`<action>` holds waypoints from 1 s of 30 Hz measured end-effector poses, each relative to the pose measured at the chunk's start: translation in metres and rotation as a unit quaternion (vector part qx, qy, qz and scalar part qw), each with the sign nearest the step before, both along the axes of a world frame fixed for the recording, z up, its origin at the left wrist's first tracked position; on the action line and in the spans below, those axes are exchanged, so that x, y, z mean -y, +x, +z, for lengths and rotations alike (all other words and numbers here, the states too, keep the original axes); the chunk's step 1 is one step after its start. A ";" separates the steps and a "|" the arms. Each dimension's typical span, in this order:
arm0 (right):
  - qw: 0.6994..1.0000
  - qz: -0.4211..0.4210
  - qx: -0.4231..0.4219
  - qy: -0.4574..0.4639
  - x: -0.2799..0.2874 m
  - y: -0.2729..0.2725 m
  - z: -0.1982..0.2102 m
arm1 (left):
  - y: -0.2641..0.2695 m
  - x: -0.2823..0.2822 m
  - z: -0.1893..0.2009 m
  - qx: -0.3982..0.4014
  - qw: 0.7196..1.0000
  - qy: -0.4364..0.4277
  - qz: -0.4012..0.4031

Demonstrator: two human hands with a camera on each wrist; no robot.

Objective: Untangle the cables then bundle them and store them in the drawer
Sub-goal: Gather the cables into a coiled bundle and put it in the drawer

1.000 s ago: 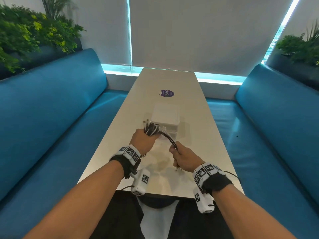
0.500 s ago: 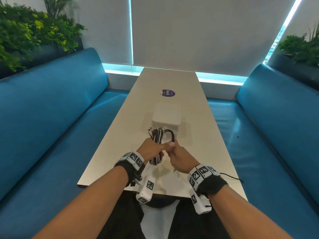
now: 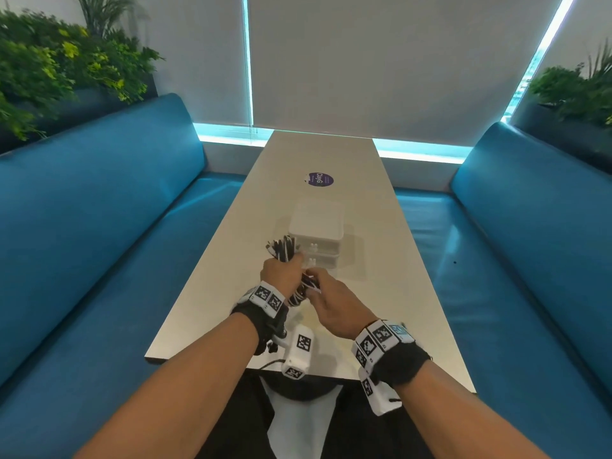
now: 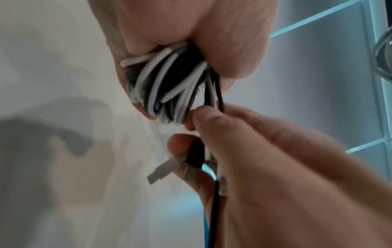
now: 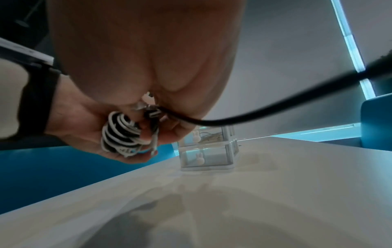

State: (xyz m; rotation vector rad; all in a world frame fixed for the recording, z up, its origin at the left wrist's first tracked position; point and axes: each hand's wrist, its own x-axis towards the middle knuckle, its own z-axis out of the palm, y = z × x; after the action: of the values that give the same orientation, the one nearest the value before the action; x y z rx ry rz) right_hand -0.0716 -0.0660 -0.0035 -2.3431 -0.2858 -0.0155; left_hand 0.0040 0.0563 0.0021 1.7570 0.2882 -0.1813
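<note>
A coiled bundle of black and white cables (image 3: 284,249) stands upright in my left hand (image 3: 284,272), which grips it around the middle, above the table. Seen from the left wrist, the loops (image 4: 167,87) bulge out below the fist. My right hand (image 3: 316,288) touches the bundle's lower end and pinches loose cable ends. A metal USB plug (image 4: 163,169) sticks out between its fingers. The drawer unit (image 3: 316,223), small and white with two clear drawers and bunny knobs (image 5: 199,159), stands just beyond the hands. Both drawers look closed.
The long pale table (image 3: 381,260) runs away from me, with a purple round sticker (image 3: 319,179) beyond the drawer unit. Blue benches (image 3: 99,243) (image 3: 530,260) line both sides. A black wrist-camera lead (image 5: 275,107) crosses the right wrist view.
A second ago my hands were apart with a cable stretched between them. The right hand has come in to the left, and the cable now lies on the bundle.
</note>
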 end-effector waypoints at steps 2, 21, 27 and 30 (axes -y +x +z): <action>0.999 -0.036 -0.021 -0.020 0.003 0.005 -0.005 | 0.003 -0.002 0.005 0.008 0.998 -0.065 -0.010; 0.968 -0.036 -0.225 0.110 -0.007 0.007 0.006 | -0.003 -0.003 0.021 0.035 0.983 -0.153 -0.091; 0.973 0.031 -0.226 -0.041 -0.030 0.016 0.004 | 0.001 -0.009 0.009 0.106 0.990 -0.035 -0.085; 0.974 0.015 -0.210 -0.079 -0.038 0.015 -0.002 | 0.000 -0.009 0.004 0.125 0.986 -0.002 -0.110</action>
State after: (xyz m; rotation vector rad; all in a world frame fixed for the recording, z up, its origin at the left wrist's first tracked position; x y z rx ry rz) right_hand -0.0565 -0.0285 -0.0053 -2.4266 -0.1126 0.5288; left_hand 0.0042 0.0658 0.0064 1.7844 -0.0890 -0.1171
